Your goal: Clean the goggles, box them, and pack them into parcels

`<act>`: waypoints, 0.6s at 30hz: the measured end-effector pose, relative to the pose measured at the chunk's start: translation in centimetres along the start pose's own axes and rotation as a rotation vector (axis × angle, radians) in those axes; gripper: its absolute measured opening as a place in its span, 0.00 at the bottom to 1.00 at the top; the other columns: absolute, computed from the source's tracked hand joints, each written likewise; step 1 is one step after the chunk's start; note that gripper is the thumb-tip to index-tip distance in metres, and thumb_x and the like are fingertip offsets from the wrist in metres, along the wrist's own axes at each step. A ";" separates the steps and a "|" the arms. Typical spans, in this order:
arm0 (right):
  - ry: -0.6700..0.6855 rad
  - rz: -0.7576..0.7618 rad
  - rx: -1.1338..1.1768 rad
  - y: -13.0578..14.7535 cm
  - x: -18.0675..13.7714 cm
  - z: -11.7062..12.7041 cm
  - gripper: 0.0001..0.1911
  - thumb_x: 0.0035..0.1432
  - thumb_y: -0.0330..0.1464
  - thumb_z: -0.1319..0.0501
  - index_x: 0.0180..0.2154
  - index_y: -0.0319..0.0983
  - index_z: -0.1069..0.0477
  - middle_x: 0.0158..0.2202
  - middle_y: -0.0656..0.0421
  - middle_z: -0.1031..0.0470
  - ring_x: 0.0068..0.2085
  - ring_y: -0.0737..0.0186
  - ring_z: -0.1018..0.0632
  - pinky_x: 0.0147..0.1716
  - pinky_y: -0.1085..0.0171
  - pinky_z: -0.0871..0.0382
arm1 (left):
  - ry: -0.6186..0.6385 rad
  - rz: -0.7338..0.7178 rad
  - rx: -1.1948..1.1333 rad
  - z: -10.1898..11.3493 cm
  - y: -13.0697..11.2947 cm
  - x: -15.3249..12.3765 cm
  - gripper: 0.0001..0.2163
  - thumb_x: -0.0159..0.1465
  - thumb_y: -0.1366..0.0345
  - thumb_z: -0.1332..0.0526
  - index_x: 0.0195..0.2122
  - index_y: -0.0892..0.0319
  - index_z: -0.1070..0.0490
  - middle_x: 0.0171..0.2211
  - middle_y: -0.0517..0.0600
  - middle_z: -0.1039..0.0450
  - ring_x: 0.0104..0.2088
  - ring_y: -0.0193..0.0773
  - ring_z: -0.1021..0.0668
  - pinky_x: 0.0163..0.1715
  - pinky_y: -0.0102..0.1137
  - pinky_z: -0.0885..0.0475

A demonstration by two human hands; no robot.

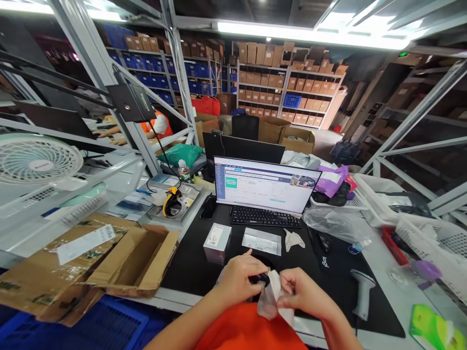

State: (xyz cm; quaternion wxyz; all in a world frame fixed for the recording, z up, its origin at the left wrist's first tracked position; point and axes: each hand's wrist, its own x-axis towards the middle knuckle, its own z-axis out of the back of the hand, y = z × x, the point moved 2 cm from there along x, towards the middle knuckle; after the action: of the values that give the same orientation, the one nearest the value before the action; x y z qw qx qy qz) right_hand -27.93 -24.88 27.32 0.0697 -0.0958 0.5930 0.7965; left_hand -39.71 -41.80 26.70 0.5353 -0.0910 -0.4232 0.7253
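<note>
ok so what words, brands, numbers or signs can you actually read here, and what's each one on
"logi": on the black mat, beside the mouse
Too small or blurred to read:
Screen: page text
Keyboard: brand mark
Small box: printed label
Flat packet: printed lines
Cardboard box: white label
Fan: centre mark
Bottle: label
Shelf boxes: labels

From my remote seat I cannot tell what the dark thing (258,278) at the pale wrap (268,305) is — my left hand (241,278) covers part of it. Text on the monitor (264,189) and small box (216,238) is too tiny for me to read. The fan (41,159) runs off the left edge — the blue crate (122,321) off the bottom.
</note>
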 end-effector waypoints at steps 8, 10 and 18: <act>-0.025 -0.039 0.125 -1.0 -1.0 1.0 0.29 0.39 0.38 0.26 0.20 0.41 0.48 0.18 0.69 0.44 0.23 0.73 0.44 0.22 0.69 0.52 | -0.018 0.016 -0.059 0.1 -0.6 0.7 0.14 0.51 0.74 0.35 0.38 0.53 0.20 0.36 0.44 0.17 0.38 0.36 0.18 0.67 0.44 0.40; -0.177 -0.057 0.000 -0.2 -0.1 -0.1 0.25 0.40 0.31 0.29 0.19 0.40 0.49 0.19 0.69 0.44 0.24 0.72 0.43 0.23 0.69 0.52 | -0.021 -0.039 0.057 -0.6 -0.7 1.0 0.12 0.52 0.75 0.35 0.35 0.53 0.21 0.34 0.44 0.18 0.36 0.36 0.19 0.66 0.45 0.39; -0.091 -0.027 -0.017 -0.1 0.0 0.0 0.25 0.36 0.29 0.29 0.18 0.40 0.48 0.19 0.68 0.42 0.25 0.71 0.42 0.24 0.68 0.53 | 0.030 0.032 0.033 -0.4 -0.1 0.9 0.12 0.50 0.72 0.34 0.36 0.52 0.20 0.35 0.44 0.17 0.37 0.39 0.18 0.65 0.45 0.38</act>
State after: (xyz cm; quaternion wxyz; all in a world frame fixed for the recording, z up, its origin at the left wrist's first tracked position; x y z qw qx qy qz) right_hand -27.87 -24.89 27.21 0.1065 -0.0678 0.5811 0.8040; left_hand -39.75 -40.80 26.78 0.5316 -0.1000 -0.4016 0.7390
